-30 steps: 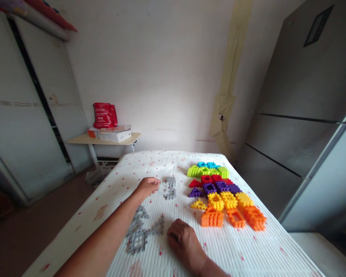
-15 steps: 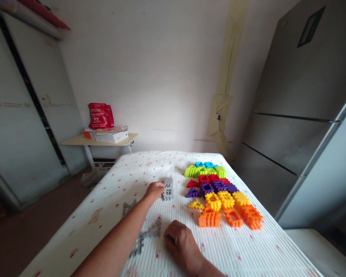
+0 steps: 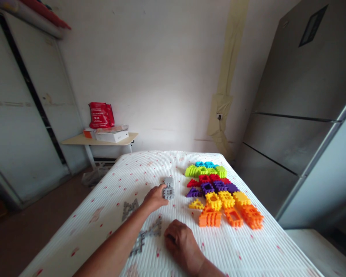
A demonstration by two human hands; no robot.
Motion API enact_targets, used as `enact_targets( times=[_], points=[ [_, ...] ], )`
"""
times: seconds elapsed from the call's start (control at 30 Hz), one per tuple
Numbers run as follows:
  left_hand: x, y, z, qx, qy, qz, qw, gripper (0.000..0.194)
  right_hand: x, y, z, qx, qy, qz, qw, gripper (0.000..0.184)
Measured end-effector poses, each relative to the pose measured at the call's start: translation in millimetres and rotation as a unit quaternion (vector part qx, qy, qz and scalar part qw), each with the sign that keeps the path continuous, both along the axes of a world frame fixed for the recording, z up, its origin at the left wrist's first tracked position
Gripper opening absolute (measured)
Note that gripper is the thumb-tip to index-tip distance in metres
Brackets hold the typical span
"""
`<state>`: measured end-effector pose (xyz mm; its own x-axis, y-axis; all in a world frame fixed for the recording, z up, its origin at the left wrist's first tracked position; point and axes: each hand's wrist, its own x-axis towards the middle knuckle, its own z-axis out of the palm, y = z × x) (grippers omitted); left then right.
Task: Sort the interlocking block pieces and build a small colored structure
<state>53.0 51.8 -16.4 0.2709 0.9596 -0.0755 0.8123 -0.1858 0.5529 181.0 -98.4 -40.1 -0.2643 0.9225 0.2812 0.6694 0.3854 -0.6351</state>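
Observation:
My left hand (image 3: 155, 199) reaches over the middle of the bed-like surface, thumb and forefinger spread around the left side of a grey toothed window block (image 3: 168, 193). Its fingertips are at the block's edges; whether they press on it is hard to see. A plain grey toothed block (image 3: 168, 181) lies just behind. My right hand (image 3: 180, 240) rests on the cover nearer me, fingers curled closed, their inside hidden. Grey triangular pieces (image 3: 155, 227), grey open-frame pieces (image 3: 137, 246) and more grey pieces (image 3: 129, 209) lie around my left forearm, partly covered by it.
Toothed blocks stand in colour rows on the right: orange (image 3: 233, 217), yellow (image 3: 213, 201), purple (image 3: 207, 188), red (image 3: 204, 179), green (image 3: 202, 170) and blue (image 3: 209, 164). A side table (image 3: 75, 140) with a red bag (image 3: 101, 115) stands back left, a fridge (image 3: 294, 111) at right.
My left hand has shifted slightly toward me, its thumb and forefinger now farther apart around the grey window block. My right hand has stayed in place.

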Motion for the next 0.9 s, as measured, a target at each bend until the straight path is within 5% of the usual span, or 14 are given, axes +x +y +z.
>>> enact_targets(
  times=[0.37, 0.9],
  points=[
    [5, 0, 14.8, 0.003, 0.099, -0.033, 0.995, 0.035, -1, -1, 1.6, -0.001, 0.002, 0.0, 1.0, 0.021],
    [4, 12, 3.3, 0.003, 0.131, -0.073, 0.989, 0.035, -1, -1, 2.2, 0.009, 0.0, -0.002, 1.0, 0.019]
  ],
)
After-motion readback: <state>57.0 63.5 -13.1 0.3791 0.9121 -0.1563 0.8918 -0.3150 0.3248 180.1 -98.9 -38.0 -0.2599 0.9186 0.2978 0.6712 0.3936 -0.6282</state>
